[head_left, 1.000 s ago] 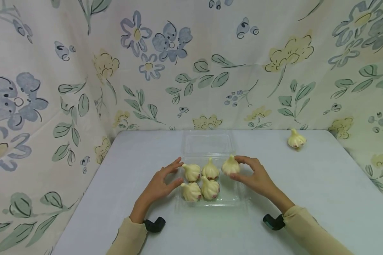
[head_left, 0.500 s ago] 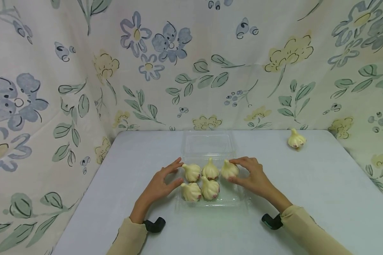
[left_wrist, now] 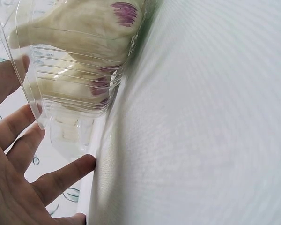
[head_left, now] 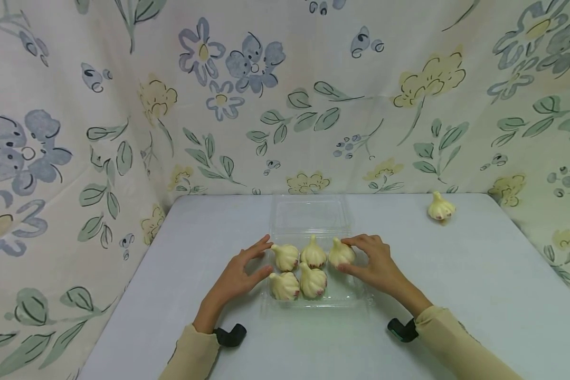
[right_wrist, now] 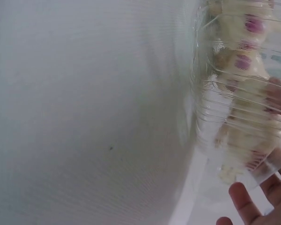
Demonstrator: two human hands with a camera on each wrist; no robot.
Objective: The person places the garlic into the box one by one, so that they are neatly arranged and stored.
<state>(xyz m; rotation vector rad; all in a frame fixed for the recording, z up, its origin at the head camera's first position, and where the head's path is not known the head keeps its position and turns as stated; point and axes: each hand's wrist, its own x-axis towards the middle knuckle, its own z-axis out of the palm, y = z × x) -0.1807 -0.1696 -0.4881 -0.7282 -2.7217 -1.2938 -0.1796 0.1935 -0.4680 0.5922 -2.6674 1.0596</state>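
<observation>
A clear plastic clamshell container (head_left: pixel 344 301) lies with its lid folded back on the table. In its left and middle parts sit several cream garlic bulbs (head_left: pixel 313 281) with purple marks. At the back right of the container, my right hand (head_left: pixel 377 265) holds another garlic bulb (head_left: pixel 340 252) between thumb and fingertips. Through the ribbed clear wall, the right wrist view shows that held bulb low in the container. Against the container's left edge rests my left hand (head_left: pixel 237 274), its fingers spread and fairly straight; the left wrist view has its fingertips (left_wrist: pixel 35 110) right at the rim.
One more garlic bulb (head_left: pixel 441 207) stands near the table's back right corner. The open lid (head_left: pixel 310 214) reaches toward the back edge of the white table (head_left: pixel 209 221). A floral curtain (head_left: pixel 290 132) hangs behind and to the sides.
My right hand has brought its garlic bulb slightly left and down into the container's back right spot. The left hand and the other bulbs have stayed still.
</observation>
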